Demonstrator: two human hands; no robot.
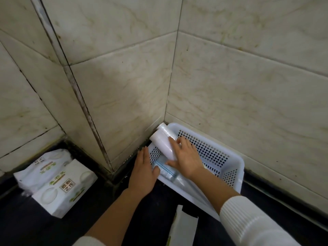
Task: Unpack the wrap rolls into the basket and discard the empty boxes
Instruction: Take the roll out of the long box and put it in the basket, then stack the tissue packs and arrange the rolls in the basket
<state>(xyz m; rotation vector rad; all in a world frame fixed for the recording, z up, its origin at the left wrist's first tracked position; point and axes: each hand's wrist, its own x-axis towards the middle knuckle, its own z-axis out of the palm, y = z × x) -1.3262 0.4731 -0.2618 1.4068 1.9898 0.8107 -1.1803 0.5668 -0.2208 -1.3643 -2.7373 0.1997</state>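
A white perforated basket [229,161] sits on the dark counter in the tiled corner. My right hand [186,158] rests on a white wrap roll [162,142] that lies tilted over the basket's left rim, one end sticking out toward the wall. My left hand [144,172] grips the basket's left rim with the thumb inside. Under my right hand, inside the basket, lie clear rolls and a bag with a blue strip [166,170]. An open white box [182,228] stands at the bottom edge of the view, below the basket.
A white tissue pack [62,188] and a soft plastic pack [47,163] behind it sit at the left on the counter. Tiled walls close in behind and to the right of the basket. Dark counter [35,228] stretches toward me.
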